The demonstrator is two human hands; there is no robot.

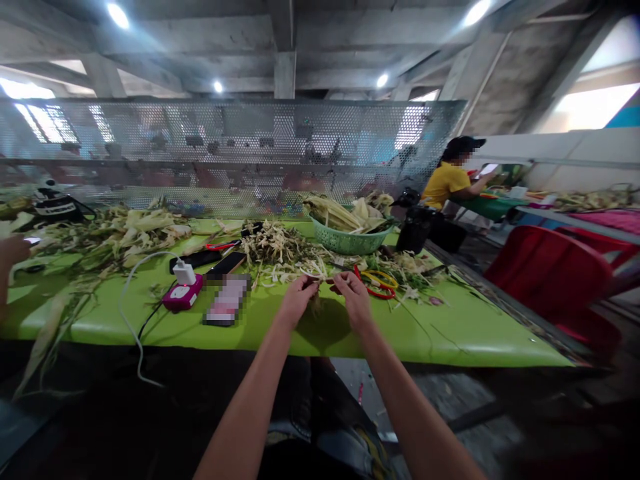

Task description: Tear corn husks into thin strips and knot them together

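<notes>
Above the front part of the green table, my left hand [298, 299] and my right hand [354, 297] pinch a small bundle of pale corn husk strips [323, 276] between them. Loose brownish ends hang below the fingers. Just right of my right hand lie scissors with red handles [381, 293] and a yellow loop [383, 279]. Behind my hands rises a heap of short, knotted husk pieces [277, 247]. A light green basket [345, 239] full of corn husks [333, 212] stands further back.
Left of my hands lie a phone [227, 300], a dark phone [227, 265] and a purple power socket [183, 293] with a white charger and cable. Husks [130, 230] cover the left side, near another person's hand [13, 257]. Red chairs [550, 280] and a seated person [447, 180] are at right.
</notes>
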